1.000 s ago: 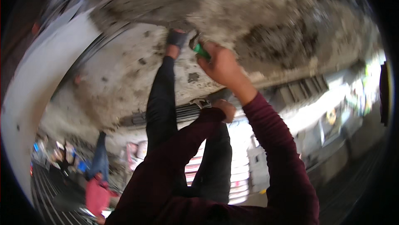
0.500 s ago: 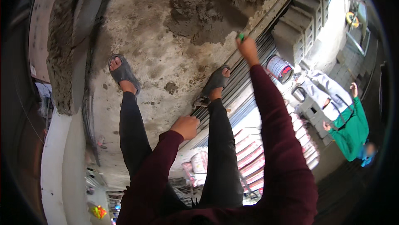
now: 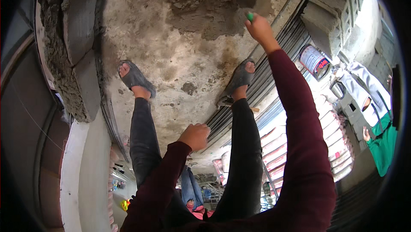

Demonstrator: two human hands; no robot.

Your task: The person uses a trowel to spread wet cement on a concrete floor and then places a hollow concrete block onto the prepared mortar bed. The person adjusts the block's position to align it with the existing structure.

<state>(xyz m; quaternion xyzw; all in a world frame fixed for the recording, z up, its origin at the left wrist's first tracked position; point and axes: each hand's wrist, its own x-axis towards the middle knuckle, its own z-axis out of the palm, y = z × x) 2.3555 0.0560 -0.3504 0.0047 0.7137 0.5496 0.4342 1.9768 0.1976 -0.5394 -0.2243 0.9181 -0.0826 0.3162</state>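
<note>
My right hand grips a green-handled trowel, its blade at the edge of a patch of wet grey mortar on the concrete floor. My left hand hovers between my legs with curled fingers, their inside hidden. My feet are in dark sandals, set wide apart either side of a stained stretch of floor.
Mortar-topped blocks line the left side. Long bars, stacked hollow blocks, a bucket and piled sacks are at the right, with a person in green. Another person's jeans show between my legs.
The view has swung round since the first frame. Since the middle one, my right hand with the trowel has moved up the picture. My left hand remains curled between my legs.
</note>
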